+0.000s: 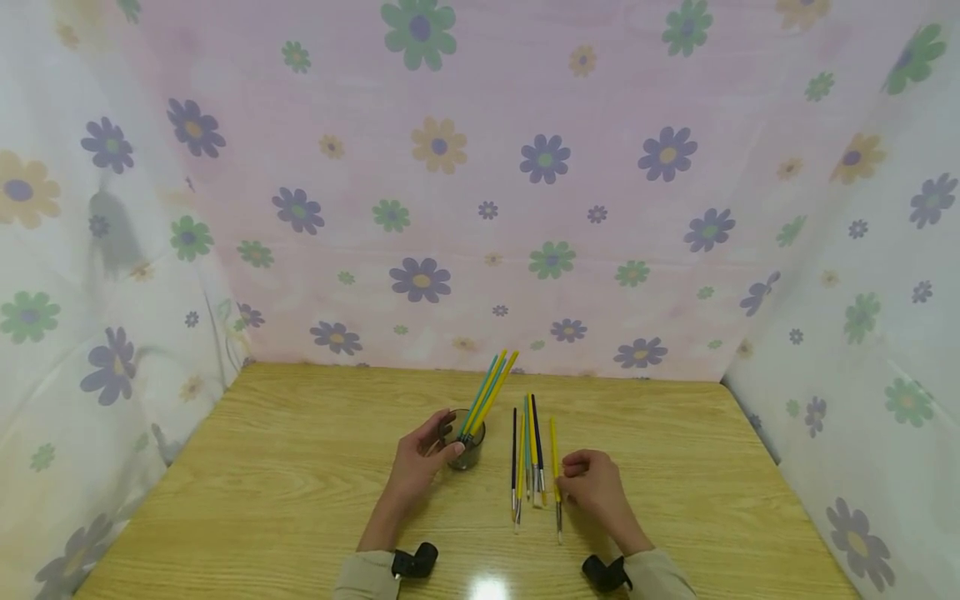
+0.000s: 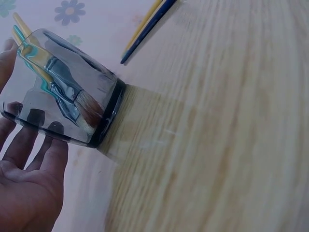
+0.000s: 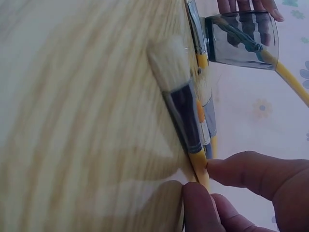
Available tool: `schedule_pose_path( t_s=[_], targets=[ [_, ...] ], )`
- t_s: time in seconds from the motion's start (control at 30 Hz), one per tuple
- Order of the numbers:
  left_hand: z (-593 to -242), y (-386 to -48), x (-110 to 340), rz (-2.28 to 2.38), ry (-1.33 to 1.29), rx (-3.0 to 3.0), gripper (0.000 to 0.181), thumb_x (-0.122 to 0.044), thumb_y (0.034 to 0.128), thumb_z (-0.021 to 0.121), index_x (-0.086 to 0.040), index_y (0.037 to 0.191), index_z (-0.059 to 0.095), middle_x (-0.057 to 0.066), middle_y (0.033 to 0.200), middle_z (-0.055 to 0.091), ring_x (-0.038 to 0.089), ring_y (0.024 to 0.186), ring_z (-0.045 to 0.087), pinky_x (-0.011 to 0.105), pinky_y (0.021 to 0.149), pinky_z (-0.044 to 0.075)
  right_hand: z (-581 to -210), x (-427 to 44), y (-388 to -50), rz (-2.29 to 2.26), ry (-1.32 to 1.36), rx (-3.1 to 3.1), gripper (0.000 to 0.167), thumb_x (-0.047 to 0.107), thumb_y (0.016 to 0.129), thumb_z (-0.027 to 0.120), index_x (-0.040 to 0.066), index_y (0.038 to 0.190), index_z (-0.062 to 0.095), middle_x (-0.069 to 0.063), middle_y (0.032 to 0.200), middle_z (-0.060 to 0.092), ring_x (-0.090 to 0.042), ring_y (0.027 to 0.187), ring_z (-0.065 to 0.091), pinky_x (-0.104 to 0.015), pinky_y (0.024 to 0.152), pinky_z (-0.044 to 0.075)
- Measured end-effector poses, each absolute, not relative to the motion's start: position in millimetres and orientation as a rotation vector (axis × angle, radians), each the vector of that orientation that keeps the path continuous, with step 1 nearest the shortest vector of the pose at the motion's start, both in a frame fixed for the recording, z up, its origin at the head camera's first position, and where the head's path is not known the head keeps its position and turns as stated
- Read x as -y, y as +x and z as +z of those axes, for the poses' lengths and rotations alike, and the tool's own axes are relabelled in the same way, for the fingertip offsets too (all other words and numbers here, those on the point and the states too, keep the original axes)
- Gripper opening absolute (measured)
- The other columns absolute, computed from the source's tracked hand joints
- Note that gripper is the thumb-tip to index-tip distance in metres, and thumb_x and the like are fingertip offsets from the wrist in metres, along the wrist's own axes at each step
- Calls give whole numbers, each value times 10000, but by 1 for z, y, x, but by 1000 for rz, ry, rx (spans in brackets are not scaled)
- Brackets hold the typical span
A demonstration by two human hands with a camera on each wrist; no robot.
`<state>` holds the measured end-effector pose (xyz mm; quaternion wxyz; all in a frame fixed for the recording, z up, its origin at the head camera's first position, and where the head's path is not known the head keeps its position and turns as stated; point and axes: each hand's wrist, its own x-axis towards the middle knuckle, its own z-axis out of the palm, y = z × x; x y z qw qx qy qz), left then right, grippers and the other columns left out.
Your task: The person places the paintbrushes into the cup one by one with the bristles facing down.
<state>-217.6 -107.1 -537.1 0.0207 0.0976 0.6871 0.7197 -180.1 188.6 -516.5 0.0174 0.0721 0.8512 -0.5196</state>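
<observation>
A dark transparent glass [image 1: 467, 454] stands upright on the table, holding several yellow and teal brushes [image 1: 491, 393], bristles down. My left hand [image 1: 417, 463] grips its side, thumb near the rim; in the left wrist view the fingers curl round the glass [image 2: 63, 87]. My right hand [image 1: 596, 487] pinches the handle of the rightmost yellow brush [image 1: 555, 450], which lies on the table; in the right wrist view thumb and fingers close on it just behind the dark ferrule [image 3: 186, 116]. Several more brushes [image 1: 534, 450] lie side by side between glass and right hand.
The wooden table [image 1: 300, 467] reaches back to a flowered cloth [image 1: 480, 183], which also hangs along the left and right sides. Each wrist wears a small black camera, one at the left sleeve [image 1: 416, 560] and one at the right [image 1: 606, 573].
</observation>
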Motion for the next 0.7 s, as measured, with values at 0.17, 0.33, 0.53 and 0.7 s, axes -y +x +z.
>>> schedule_pose_path(
  t_s=[0.17, 0.33, 0.53, 0.7],
  targets=[
    [-536, -217, 107, 2238, 302, -2120, 693, -89, 925, 753, -23, 1535, 433, 157, 1536, 494, 357, 1430, 447, 475, 1203, 360, -517, -187, -182, -1595, 219, -2671, 249, -33, 819, 751, -96, 1049, 681, -153, 915, 669, -175, 683, 646, -309, 551, 590],
    [-536, -219, 107, 2239, 308, -2119, 692, -83, 924, 753, -19, 1534, 433, 148, 1532, 501, 364, 1429, 446, 484, 1208, 350, -516, -186, -184, -1486, 202, -2763, 311, -3, 763, 820, -79, 1037, 693, -143, 934, 683, -190, 763, 662, -324, 629, 591],
    [-534, -218, 107, 2231, 289, -2134, 692, -75, 922, 753, -20, 1534, 435, 136, 1523, 514, 355, 1424, 456, 503, 1212, 338, -516, -184, -185, -1420, 205, -2793, 349, -28, 740, 824, -81, 1059, 694, -138, 947, 691, -206, 790, 673, -343, 651, 596],
    [-534, -218, 107, 2220, 279, -2150, 691, -67, 922, 750, -18, 1534, 434, 158, 1524, 508, 354, 1417, 465, 511, 1210, 336, -514, -185, -187, -1433, 210, -2768, 370, -47, 712, 757, -98, 1073, 694, -129, 918, 700, -217, 822, 660, -319, 649, 588]
  ],
)
